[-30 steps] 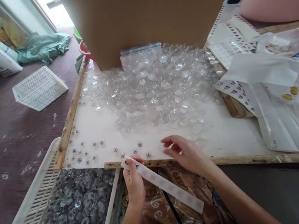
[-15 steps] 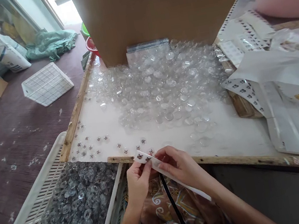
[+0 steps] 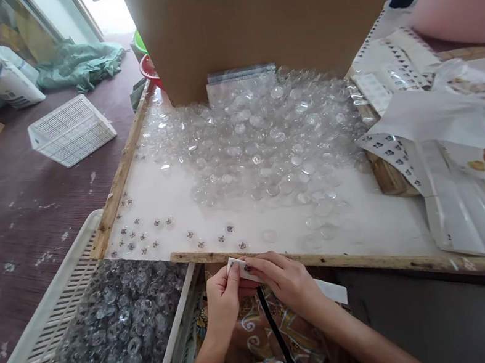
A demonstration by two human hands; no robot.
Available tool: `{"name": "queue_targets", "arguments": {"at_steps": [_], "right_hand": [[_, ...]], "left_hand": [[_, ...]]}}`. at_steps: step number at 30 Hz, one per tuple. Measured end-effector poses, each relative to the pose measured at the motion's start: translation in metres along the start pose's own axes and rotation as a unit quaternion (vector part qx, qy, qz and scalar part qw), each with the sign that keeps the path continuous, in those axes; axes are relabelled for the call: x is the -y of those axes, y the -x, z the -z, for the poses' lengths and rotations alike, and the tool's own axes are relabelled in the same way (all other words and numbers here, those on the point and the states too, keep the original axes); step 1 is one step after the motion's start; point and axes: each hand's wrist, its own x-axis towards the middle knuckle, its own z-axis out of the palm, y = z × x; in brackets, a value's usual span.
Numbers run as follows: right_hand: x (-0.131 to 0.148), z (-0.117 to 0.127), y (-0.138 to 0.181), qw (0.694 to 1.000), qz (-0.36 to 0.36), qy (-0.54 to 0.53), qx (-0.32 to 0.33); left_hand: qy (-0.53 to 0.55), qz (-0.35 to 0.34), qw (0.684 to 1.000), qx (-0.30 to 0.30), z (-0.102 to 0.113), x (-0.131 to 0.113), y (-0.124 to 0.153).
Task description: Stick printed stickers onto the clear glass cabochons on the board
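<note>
A white strip of stickers (image 3: 243,269) with small dark printed figures is held between my two hands, just in front of the table's wooden edge. My left hand (image 3: 222,301) pinches its left end between thumb and fingers. My right hand (image 3: 288,280) is closed on the strip farther right, its fingertips at a printed figure. The strip's loose tail (image 3: 332,291) sticks out past my right wrist. Beyond my hands, several clear discs with stickers (image 3: 221,239) lie on the white tabletop (image 3: 168,188). A large heap of plain clear discs (image 3: 258,141) spreads behind them.
A white basket (image 3: 68,287) full of clear pieces (image 3: 107,349) stands at the table's left front. A cardboard box (image 3: 273,13) rises behind the heap. Sticker sheets (image 3: 390,152), plastic bags (image 3: 473,209) and a pink tub (image 3: 460,5) are on the right. Another white basket (image 3: 74,130) lies on the floor.
Both hands have drawn back slightly from the table edge with the strip. The right hand's fingers have turned over the strip, and its tail now shows beyond the right wrist.
</note>
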Motion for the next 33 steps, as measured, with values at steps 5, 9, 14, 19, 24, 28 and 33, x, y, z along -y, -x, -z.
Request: {"name": "queue_targets", "arguments": {"at_steps": [5,9,14,19,24,28,33], "right_hand": [[0.003,-0.001,-0.004,0.998,0.03,0.008,-0.056],[-0.015,0.026,-0.022,0.982,-0.078,-0.12,-0.127],[-0.055,0.048,-0.037,0.957,-0.257,-0.12,-0.065],[-0.061,0.041,-0.04,0.958,-0.284,-0.049,-0.002],[-0.055,0.036,-0.043,0.957,-0.29,-0.018,0.004],[-0.052,0.031,-0.041,0.965,-0.259,0.049,-0.008],[-0.049,0.026,-0.039,0.964,-0.223,0.139,-0.038]], "left_hand": [[0.053,0.046,0.998,0.005,0.001,0.007,-0.009],[0.086,0.057,0.995,0.018,0.008,0.013,-0.015],[0.076,0.044,0.996,0.031,0.016,0.019,-0.018],[0.066,0.043,0.996,0.036,0.017,0.019,-0.016],[0.063,0.04,0.997,0.03,0.018,0.018,-0.014],[0.057,0.037,0.997,0.031,0.017,0.016,-0.014],[0.052,0.027,0.998,0.031,0.016,0.015,-0.011]]}}
